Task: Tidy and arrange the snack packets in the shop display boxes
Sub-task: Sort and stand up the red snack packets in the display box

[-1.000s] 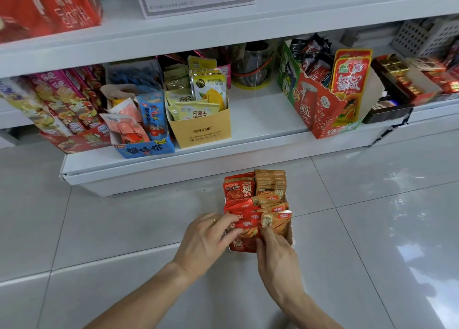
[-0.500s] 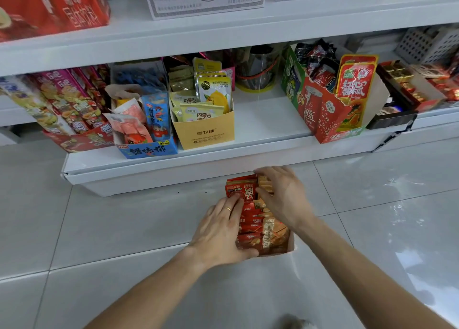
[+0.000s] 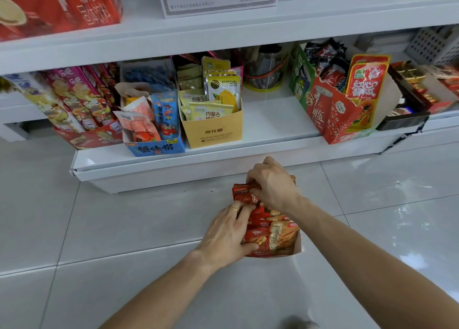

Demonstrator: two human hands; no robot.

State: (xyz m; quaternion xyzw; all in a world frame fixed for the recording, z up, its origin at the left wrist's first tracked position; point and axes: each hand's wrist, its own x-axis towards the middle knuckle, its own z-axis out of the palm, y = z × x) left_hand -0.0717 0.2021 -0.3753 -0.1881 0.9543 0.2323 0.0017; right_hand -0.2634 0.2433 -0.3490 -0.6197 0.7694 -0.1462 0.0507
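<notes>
On the tiled floor (image 3: 124, 229) before the shop shelf (image 3: 273, 119), a left hand (image 3: 227, 236) curled its fingers round red snack packets (image 3: 258, 229) in a small display box (image 3: 298, 246). The right hand (image 3: 273, 184) pinched the rearmost red packet (image 3: 242, 194), fingers bent.

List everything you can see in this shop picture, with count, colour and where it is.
floor display box: one, white, on the tiled floor below the shelf
snack packets: many, red and orange, standing in that box
yellow box: one, bottom shelf, holds yellow packets
blue box: one, left of the yellow box, holds orange-white packets
red cola box: one, bottom shelf, right
shelf: white, two levels visible
left hand: ringed, on the box's near left side
right hand: gripping packets at the far end
</notes>
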